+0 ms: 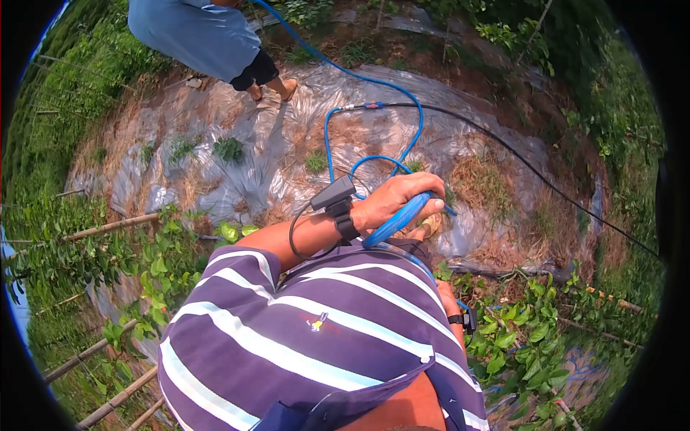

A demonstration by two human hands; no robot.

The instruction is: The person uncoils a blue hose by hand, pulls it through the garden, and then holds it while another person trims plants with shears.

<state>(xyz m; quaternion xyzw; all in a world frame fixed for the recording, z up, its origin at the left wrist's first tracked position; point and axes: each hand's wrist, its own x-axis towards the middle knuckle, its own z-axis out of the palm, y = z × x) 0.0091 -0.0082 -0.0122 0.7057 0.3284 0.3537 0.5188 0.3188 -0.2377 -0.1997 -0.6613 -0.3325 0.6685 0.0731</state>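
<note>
My left hand [402, 200] is closed around a bent loop of blue hose [395, 221] in front of my striped shirt. From it, more of the hose curls over the ground ahead. Low on the right, my right hand [445, 293] shows only in part beside my body. A stretch of blue hose runs down toward it, but its fingers are hidden. Both wrists wear black straps with small devices. Further ahead, a connector [372, 105] joins the blue hose to a black hose [503, 144].
Another person in a light blue top [208, 43] stands ahead on the left, near the hose's far stretch. Silvery plastic sheeting [251, 172] with dry grass covers the ground. Bamboo poles [111, 223] and leafy plants [532, 330] stand close on both sides.
</note>
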